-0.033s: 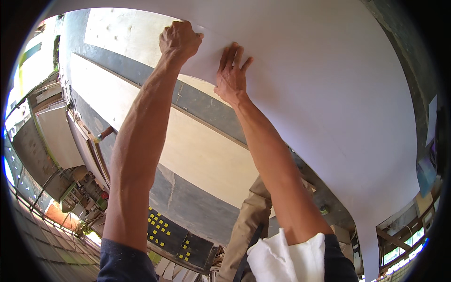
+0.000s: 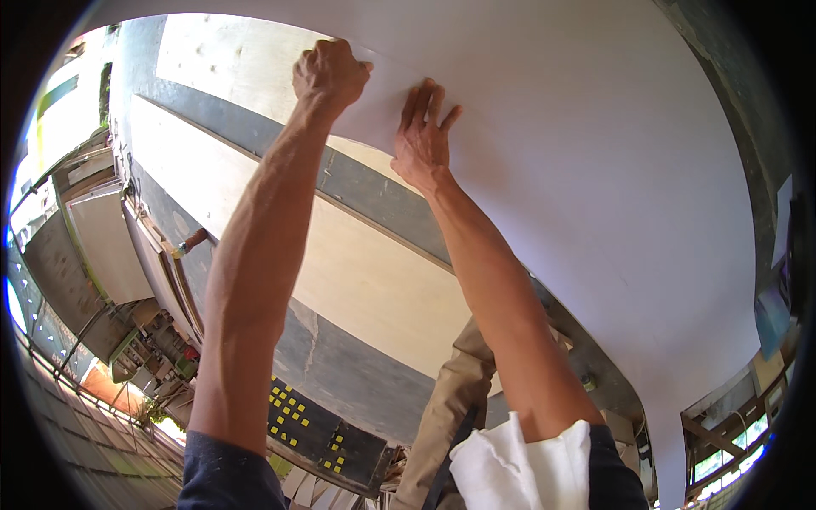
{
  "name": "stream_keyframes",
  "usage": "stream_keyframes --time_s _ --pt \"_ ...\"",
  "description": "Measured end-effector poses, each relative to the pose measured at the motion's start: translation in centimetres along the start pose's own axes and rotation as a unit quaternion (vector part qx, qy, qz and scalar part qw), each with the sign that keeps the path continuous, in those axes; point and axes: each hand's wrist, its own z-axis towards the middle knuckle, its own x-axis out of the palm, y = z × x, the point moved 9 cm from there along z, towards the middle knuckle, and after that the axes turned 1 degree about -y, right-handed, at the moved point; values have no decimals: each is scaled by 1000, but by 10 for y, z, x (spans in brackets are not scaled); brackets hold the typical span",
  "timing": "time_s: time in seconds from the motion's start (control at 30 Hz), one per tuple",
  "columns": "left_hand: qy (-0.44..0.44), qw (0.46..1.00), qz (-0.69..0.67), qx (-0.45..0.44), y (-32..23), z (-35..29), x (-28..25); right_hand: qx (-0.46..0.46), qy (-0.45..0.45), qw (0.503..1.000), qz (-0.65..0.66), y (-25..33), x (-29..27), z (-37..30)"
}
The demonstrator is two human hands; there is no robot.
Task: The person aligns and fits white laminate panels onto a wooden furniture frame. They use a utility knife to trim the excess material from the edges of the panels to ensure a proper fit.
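Gray and worn, the big surface [image 2: 365,191] spreads out in front of us. Closest to us are our dark sleeves [image 2: 225,472], with a white cloth [image 2: 518,467] over the end of the right one. Just beside the cloth we see a tan trouser leg [image 2: 446,408]. Left of it is a black panel [image 2: 289,412] with little yellow squares. A long, pale board [image 2: 374,272] lies across the surface, under our left arm. Farther out, our right hand [image 2: 422,140] rests on a big white sheet [image 2: 595,195], its grip wide and its fingers spread. The sheet fills the top and the right side. Our left hand [image 2: 327,78] is at the sheet's near edge, its grip narrow, curled like a fist; we cannot tell if it holds anything. Another pale board [image 2: 229,59] lies to its left. Far off to the left, more boards [image 2: 106,238] stand together.
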Motion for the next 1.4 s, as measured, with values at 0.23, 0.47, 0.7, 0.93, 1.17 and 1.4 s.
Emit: stream_keyframes --time_s 0.23,0.47,0.7,0.93,1.17,1.4 --pt "47 999 -12 6 -4 4 5 -28 -92 990 107 5 -6 16" --pt "29 999 -30 11 3 2 6 -58 -51 993 85 13 -11 15" --pt "65 998 -23 -11 -4 2 6 -62 -28 998 14 11 -16 15" --pt "69 997 -21 -23 -2 3 4 -28 -40 998 40 19 -18 21" --pt "79 995 -47 -34 -5 1 1 -50 -115 975 185 27 -26 29" --pt "71 996 -49 -32 -6 1 -2 -54 -85 982 162 30 -28 34"
